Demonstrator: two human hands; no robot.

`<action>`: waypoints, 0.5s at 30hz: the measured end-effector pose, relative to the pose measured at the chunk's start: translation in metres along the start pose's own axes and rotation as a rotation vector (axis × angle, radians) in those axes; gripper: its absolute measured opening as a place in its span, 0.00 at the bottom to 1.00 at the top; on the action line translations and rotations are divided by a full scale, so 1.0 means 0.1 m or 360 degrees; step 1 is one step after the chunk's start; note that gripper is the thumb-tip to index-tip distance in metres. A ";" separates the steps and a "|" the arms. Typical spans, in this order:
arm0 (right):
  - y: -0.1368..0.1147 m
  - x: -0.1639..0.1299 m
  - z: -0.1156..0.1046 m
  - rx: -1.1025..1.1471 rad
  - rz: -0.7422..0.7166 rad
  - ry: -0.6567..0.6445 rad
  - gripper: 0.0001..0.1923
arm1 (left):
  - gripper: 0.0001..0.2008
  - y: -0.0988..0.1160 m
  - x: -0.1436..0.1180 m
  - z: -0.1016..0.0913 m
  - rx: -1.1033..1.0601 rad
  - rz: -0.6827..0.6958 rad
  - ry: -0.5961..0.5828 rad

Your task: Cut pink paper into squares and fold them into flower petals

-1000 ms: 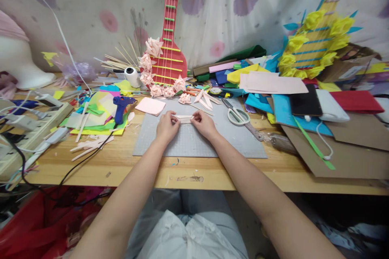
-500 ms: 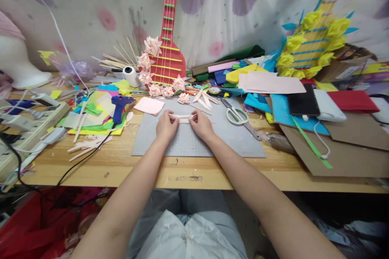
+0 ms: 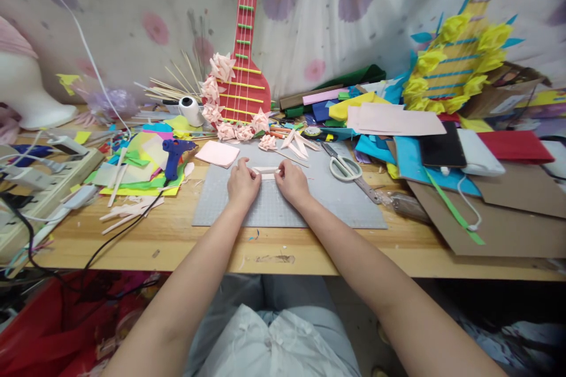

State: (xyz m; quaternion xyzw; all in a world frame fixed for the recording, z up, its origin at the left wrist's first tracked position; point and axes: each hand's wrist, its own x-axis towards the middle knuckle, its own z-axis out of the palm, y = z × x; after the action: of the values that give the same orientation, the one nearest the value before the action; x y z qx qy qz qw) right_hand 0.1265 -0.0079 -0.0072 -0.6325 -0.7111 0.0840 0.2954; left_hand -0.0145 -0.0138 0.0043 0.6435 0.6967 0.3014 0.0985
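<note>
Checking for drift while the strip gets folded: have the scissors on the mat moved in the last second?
No. The scissors lie at the same spot on the grey cutting mat's right part, handles toward the hands.

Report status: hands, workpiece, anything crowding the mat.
Left hand and right hand each pinch an end of the pale paper strip, low over the grey cutting mat. Pink paper square and scissors lie close, not touching.
</note>
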 end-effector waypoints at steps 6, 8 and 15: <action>0.00 -0.01 -0.01 -0.0083 -0.0047 -0.0005 0.03 | 0.22 0.02 0.00 -0.01 0.0062 -0.0061 -0.0032; -0.01 0.00 -0.01 -0.0092 -0.0054 -0.0014 0.03 | 0.21 0.01 0.00 -0.01 0.0060 -0.0054 -0.0020; -0.02 0.00 -0.02 -0.0162 -0.0031 -0.0044 0.03 | 0.21 0.00 0.01 0.01 0.0077 -0.0043 -0.0008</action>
State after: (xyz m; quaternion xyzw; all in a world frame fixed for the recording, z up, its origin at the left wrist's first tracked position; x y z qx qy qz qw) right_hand 0.1260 -0.0091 -0.0049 -0.6385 -0.7247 0.0536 0.2536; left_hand -0.0145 -0.0125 0.0036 0.6368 0.7123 0.2815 0.0888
